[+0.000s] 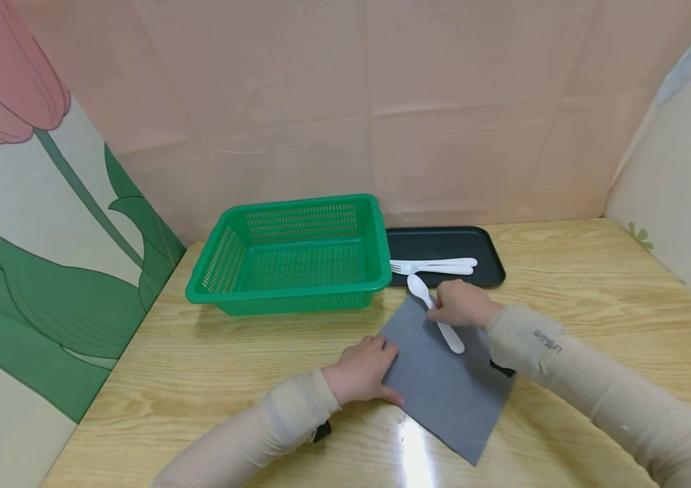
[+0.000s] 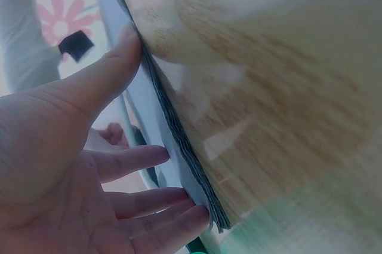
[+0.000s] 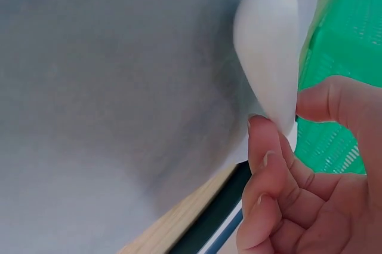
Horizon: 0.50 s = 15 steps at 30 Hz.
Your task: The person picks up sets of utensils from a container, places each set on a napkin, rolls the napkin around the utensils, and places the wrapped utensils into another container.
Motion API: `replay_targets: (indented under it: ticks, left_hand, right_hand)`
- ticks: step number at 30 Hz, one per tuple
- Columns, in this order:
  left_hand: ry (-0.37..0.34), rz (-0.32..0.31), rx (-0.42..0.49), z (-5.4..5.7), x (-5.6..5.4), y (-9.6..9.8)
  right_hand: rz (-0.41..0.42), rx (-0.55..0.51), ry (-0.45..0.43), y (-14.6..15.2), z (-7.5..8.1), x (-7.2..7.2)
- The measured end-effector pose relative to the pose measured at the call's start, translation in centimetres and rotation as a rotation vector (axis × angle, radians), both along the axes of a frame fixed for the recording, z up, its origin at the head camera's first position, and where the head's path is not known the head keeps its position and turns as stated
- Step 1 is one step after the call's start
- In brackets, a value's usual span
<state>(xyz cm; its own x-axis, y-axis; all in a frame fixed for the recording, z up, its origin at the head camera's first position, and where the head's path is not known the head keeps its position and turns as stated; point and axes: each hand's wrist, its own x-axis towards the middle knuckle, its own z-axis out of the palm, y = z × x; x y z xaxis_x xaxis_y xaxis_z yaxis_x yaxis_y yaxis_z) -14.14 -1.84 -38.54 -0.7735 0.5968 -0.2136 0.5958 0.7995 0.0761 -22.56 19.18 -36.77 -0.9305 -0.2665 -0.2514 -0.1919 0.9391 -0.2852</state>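
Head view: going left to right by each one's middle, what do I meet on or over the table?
Green basket → left hand → white spoon → right hand. Things overlapping too much to place are left out.

Green perforated basket (image 1: 297,295) on a wood-grain tabletop (image 1: 589,291), black tray (image 1: 437,242) partly behind it, white fork (image 1: 446,270) and white knife (image 1: 446,261) on the tray, pinkish sheet (image 1: 297,88) beyond, tulip mural (image 1: 4,81) at left.

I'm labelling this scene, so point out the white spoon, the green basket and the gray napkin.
White spoon (image 1: 450,337): head view, on its handle.
Green basket (image 1: 287,294): head view, on its front rim.
Gray napkin (image 1: 443,386): head view, on its bare middle.
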Motion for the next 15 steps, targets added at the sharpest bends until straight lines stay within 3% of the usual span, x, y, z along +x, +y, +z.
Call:
replay_targets:
  ticks: [15]
  left_hand:
    - [-0.009,0.005,-0.018,0.02,-0.04,0.05]
  right_hand:
    - [-0.018,0.005,-0.032,-0.49,-0.13,0.18]
